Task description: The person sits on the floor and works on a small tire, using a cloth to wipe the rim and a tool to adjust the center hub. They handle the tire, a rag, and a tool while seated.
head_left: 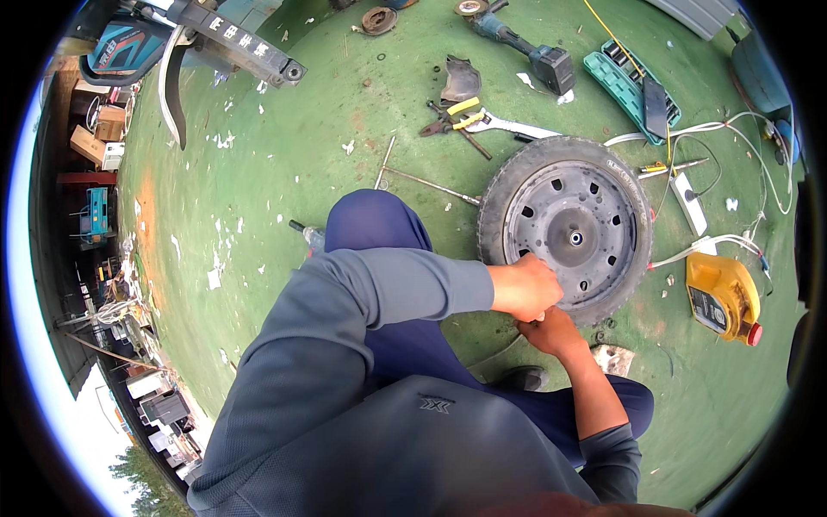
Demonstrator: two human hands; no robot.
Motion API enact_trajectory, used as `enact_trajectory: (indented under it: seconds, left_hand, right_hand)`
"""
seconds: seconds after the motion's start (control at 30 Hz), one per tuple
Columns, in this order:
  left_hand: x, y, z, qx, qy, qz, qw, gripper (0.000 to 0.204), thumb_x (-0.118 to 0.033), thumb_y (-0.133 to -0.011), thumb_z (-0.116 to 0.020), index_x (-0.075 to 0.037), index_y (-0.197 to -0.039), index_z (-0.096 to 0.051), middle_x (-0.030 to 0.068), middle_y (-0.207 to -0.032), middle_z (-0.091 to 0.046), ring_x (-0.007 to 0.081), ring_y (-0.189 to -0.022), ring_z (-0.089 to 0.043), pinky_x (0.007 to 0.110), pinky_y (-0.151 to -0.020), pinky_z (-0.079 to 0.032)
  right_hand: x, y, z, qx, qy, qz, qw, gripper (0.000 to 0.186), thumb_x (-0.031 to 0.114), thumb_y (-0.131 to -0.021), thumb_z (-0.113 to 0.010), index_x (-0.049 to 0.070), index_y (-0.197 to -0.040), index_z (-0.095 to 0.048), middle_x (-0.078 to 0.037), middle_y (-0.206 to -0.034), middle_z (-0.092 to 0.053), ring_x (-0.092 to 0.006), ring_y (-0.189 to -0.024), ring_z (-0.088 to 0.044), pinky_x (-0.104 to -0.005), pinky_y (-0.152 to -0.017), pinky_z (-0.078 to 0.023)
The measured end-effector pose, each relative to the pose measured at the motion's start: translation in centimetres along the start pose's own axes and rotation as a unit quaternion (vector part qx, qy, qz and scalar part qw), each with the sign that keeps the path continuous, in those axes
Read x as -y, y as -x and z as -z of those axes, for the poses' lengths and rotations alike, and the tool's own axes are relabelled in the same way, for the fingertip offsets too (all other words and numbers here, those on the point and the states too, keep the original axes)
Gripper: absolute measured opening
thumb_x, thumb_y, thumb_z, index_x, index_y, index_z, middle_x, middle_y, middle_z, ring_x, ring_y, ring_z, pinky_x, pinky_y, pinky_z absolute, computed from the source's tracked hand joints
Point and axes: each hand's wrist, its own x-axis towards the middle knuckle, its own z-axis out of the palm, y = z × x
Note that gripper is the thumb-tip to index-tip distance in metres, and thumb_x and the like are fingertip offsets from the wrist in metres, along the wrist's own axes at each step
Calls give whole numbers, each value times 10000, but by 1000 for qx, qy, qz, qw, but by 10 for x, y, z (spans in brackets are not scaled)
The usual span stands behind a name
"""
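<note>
A small wheel with a black tyre and a grey metal rim (570,226) lies flat on the green ground in front of me. My left hand (527,287) is closed in a fist at the near edge of the tyre. My right hand (550,330) is just below it, fingers curled against the tyre's near side. What either hand grips is hidden between them. My knees in dark blue trousers (379,226) are bent beside the wheel.
A yellow oil jug (722,295) lies right of the wheel among white cables (715,246). Behind the wheel lie pliers (455,116), a spanner (517,129), a cross wrench (413,179), a cordless grinder (525,47) and a green socket case (633,84). A scooter (181,43) stands far left.
</note>
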Motion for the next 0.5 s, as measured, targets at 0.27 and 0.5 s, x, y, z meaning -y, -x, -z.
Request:
enact_trajectory:
  seconds: [0.27, 0.5]
  left_hand:
    - [9, 8, -5, 2, 12, 12, 1000, 340, -325, -857, -806, -54, -1053, -746, 150, -1074, -723, 348, -1054, -682, 477, -842, -542]
    - [14, 10, -7, -7, 23, -2, 1000, 329, -316, -851, -809, -37, -1014, -754, 163, -1008, -734, 364, -1045, -689, 488, -826, -550]
  right_hand:
    - [-3, -21, -3, 10, -6, 8, 1000, 403, 383, -937, -687, 100, -1223, -708, -210, -1197, -730, -421, -1140, -670, -502, -923, -544]
    - [-2, -27, -4, 3, -14, 40, 999, 379, 349, -908, -683, 83, -1177, -712, -227, -1146, -734, -427, -1086, -688, -525, -895, -549]
